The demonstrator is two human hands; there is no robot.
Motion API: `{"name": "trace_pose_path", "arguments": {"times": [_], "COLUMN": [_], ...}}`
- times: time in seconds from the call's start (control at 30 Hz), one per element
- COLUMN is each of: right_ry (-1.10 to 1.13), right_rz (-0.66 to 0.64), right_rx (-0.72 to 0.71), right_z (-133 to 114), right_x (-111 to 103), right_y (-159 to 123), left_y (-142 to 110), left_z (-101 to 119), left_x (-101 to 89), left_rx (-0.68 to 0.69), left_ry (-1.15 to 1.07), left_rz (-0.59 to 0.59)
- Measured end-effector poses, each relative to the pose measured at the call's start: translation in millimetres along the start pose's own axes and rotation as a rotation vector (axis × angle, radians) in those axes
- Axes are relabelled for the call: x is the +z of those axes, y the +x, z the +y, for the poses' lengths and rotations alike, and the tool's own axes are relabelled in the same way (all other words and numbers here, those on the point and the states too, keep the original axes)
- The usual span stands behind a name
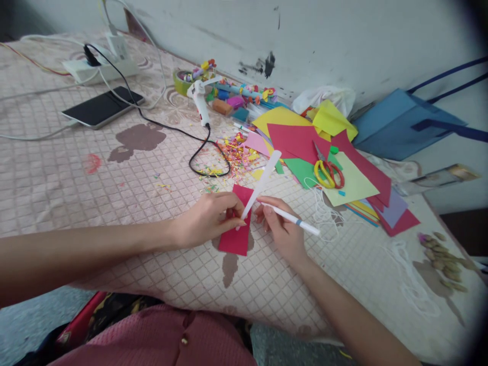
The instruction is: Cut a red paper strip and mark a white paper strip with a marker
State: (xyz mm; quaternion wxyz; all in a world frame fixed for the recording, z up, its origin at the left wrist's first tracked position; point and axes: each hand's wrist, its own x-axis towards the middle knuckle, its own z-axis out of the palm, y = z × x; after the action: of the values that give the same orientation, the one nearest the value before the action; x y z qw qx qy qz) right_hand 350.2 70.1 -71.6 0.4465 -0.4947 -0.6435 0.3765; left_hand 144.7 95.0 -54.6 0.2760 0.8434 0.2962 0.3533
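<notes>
A small red paper rectangle (235,243) lies flat on the cloth in front of me. Over it, my left hand (215,218) pinches the lower end of a translucent white strip (263,180) with a rounded tip; the strip slants up and to the right. My right hand (282,226), just right of the red paper, grips a white pen (287,216) with a blue band. The pen's thin end points left toward the strip. Whether it touches the strip or the paper I cannot tell.
Behind my hands lie paper scraps (240,152), a glue gun (200,101) and its black cable. Scissors (328,173) rest on coloured sheets (295,142) to the right, near white string (324,213). A phone (102,107), power strip (101,70) and blue bag (400,124) stand farther out.
</notes>
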Motion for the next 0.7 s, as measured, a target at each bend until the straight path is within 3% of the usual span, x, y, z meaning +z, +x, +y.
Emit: {"name": "trace_pose_path", "arguments": {"times": [0.43,0.7], "right_ry": [-0.083,-0.119], "right_rz": [0.103,0.081], "right_rx": [-0.076,-0.064], "right_z": [-3.7,-4.6], "right_x": [2.7,-1.7], "right_y": [5.2,4.7], "left_y": [4.6,-2.8], "left_z": [2.6,8.3], "left_x": [-21.7,-24.6], "left_rx": [-0.117,-0.155], "left_ry": [0.088,0.088], "left_rz": [0.136,0.088]}}
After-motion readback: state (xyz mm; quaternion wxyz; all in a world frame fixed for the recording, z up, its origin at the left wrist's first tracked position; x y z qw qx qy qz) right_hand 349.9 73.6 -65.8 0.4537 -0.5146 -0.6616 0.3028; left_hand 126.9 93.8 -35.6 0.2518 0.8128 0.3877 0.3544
